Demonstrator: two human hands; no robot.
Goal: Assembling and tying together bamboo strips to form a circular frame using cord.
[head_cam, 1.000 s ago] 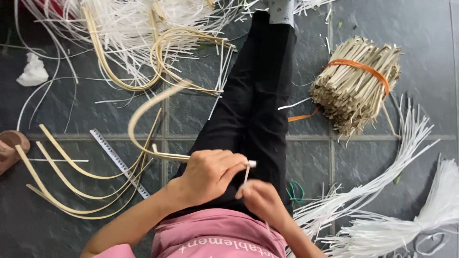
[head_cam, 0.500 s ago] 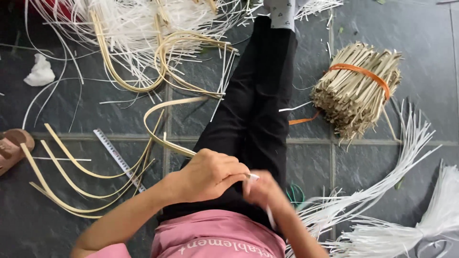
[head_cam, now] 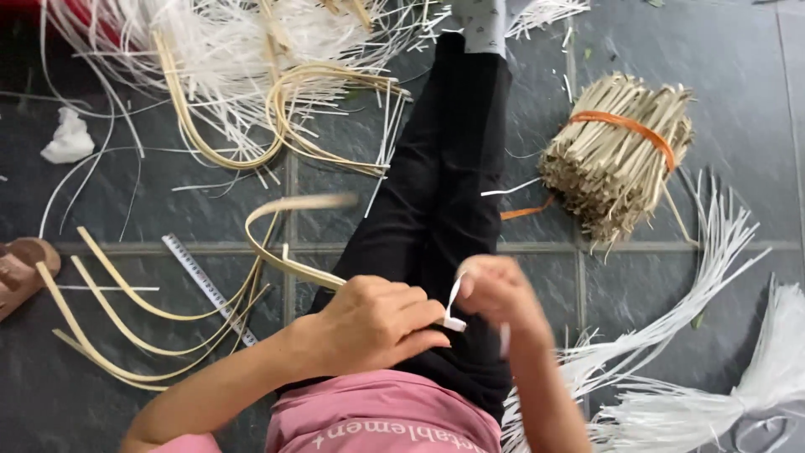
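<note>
My left hand (head_cam: 373, 323) grips a bent tan cane strip (head_cam: 281, 231) that loops up and to the left over my black trouser leg (head_cam: 444, 201). Blurred with motion, my right hand (head_cam: 503, 298) sits just right of it and pinches a thin white plastic strand (head_cam: 454, 302) that runs to the end of the cane held in my left hand. Both hands are over my lap, above my pink shirt (head_cam: 394, 419).
Curved cane strips (head_cam: 142, 335) and a metal ruler (head_cam: 204, 285) lie on the dark tiled floor at left. A tangle of white strands (head_cam: 243, 50) lies at the top. A bundle of short sticks with an orange band (head_cam: 620, 159) sits right; more white strands (head_cam: 696, 394) at lower right.
The cane loop has swung lower and further left. My right hand moved up beside the left hand and pulled the white strand upward.
</note>
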